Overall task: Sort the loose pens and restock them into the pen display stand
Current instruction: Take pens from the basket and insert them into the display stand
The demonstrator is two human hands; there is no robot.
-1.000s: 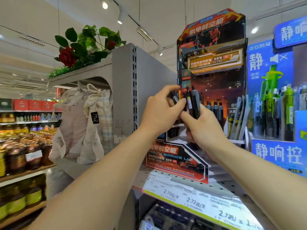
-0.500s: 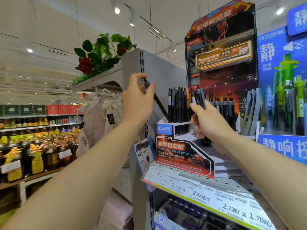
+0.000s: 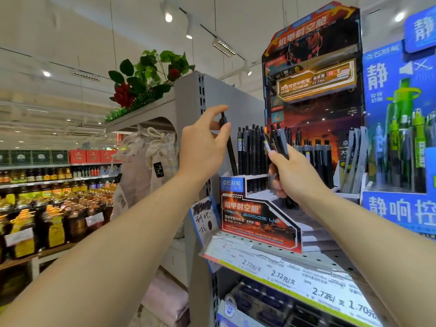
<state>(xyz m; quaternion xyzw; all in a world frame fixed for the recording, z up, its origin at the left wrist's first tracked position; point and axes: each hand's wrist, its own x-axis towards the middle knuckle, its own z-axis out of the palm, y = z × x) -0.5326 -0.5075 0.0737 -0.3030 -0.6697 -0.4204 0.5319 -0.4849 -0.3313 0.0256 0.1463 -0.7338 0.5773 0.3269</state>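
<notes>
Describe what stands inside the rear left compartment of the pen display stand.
Upright black pens fill the pen display stand; the left hand lowers one more pen there. Their lower ends are hidden.

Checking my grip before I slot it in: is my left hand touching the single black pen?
Touching. The head view shows the left hand pinching the single black pen near its top.

Brightness: the scene is evenly and brightly lit.
Source: light is given by ceiling spotlights [image 3: 168, 17] at 11 o'clock and 1 o'clock.
Glare: small blooms are seen round the lamps.
Shadows: only soft ones are cast.
Distortion: lines are bent at the edges by the wide lens.
Blur: the left bottles [image 3: 54, 223] are slightly softened.
</notes>
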